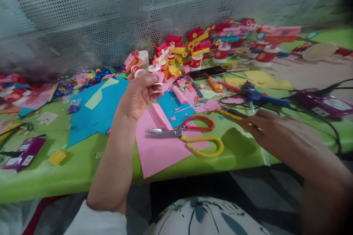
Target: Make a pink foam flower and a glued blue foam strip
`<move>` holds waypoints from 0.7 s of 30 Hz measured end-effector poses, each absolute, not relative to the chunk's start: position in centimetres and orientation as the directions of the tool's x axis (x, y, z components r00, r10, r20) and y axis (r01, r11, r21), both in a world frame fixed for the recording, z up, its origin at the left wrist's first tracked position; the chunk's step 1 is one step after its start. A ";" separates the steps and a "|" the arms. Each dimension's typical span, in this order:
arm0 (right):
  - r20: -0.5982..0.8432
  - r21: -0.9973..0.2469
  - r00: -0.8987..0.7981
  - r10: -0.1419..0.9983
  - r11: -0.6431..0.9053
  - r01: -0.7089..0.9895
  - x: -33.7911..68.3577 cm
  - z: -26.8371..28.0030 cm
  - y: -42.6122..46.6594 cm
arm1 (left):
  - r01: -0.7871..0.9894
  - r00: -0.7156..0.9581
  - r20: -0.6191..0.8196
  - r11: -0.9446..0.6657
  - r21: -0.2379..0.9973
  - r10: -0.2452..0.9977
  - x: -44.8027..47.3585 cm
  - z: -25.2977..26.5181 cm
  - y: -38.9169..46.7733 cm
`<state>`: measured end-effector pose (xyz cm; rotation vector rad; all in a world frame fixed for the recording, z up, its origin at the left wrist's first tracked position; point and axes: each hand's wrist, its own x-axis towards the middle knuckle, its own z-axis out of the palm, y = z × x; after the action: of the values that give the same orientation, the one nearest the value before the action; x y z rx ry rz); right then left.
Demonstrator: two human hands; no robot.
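Observation:
Pinched in the fingers of my left hand [139, 93] is a small piece of pink paper [160, 77], raised over the table. My right hand [271, 128] has its fingers closed on a slim yellow-and-black tool [233, 114] lying low at the table; its exact kind is unclear. Between my hands, scissors [176, 132] with one red and one yellow handle rest partly spread on a pink paper sheet [154, 154]. Behind them, pink scraps and a rolled pink strip [179, 94] lie around a blue paper piece [168, 108].
A blue glue gun [264, 97] lies beyond my right hand, its cables near a purple box [322, 104]. Another purple box [24, 152] sits at left. Large blue paper [85, 117] lies left. Paper-craft models [196, 58] line the back before a perforated metal panel [91, 18].

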<state>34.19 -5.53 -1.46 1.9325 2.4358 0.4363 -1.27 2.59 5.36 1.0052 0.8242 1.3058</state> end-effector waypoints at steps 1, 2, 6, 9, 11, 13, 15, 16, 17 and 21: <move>0.138 0.227 -0.202 0.970 0.167 0.959 34.0 -1.4 -5.7 | -0.367 0.115 0.055 -0.009 0.930 0.992 -1.1 5.4 2.5; 0.097 0.226 -0.178 0.979 0.153 0.962 33.8 -1.3 -5.8 | -0.362 0.122 0.053 -0.005 0.932 0.991 -1.0 5.4 2.4; -0.047 0.190 -0.176 0.983 0.181 0.965 32.7 -1.5 -5.5 | -0.351 0.159 0.047 0.012 0.936 0.986 -0.7 5.3 2.3; -0.045 0.197 -0.181 0.982 0.186 0.963 31.6 -1.6 -4.6 | -0.343 0.177 0.044 0.020 0.939 0.983 -0.6 5.2 2.2; -0.030 0.204 -0.188 0.982 0.190 0.960 31.0 -1.5 -4.0 | -0.341 0.186 0.045 0.021 0.940 0.982 -0.5 5.2 2.3; -0.016 0.209 -0.191 0.982 0.190 0.959 30.5 -1.4 -3.5 | -0.336 0.199 0.043 0.027 0.942 0.979 -0.4 5.2 2.3; -0.010 0.205 -0.195 0.981 0.193 0.960 30.2 -1.2 -3.3 | -0.324 0.213 0.040 0.032 0.945 0.976 -0.4 5.3 2.3; -0.013 0.201 -0.201 0.980 0.199 0.959 30.0 -1.1 -3.3 | -0.315 0.218 0.038 0.034 0.948 0.975 -0.3 5.3 2.3; -0.021 0.196 -0.208 0.978 0.208 0.958 29.9 -1.0 -3.3 | -0.304 0.222 0.035 0.035 0.952 0.974 -0.2 5.3 2.2; -0.046 0.188 -0.222 0.974 0.227 0.956 29.5 -1.1 -3.1 | -0.259 0.231 0.023 0.038 0.965 0.973 0.3 4.9 2.1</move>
<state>29.55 -3.07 -1.10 1.8546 2.3356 0.1794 0.28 2.07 4.86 1.1101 0.8503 1.1460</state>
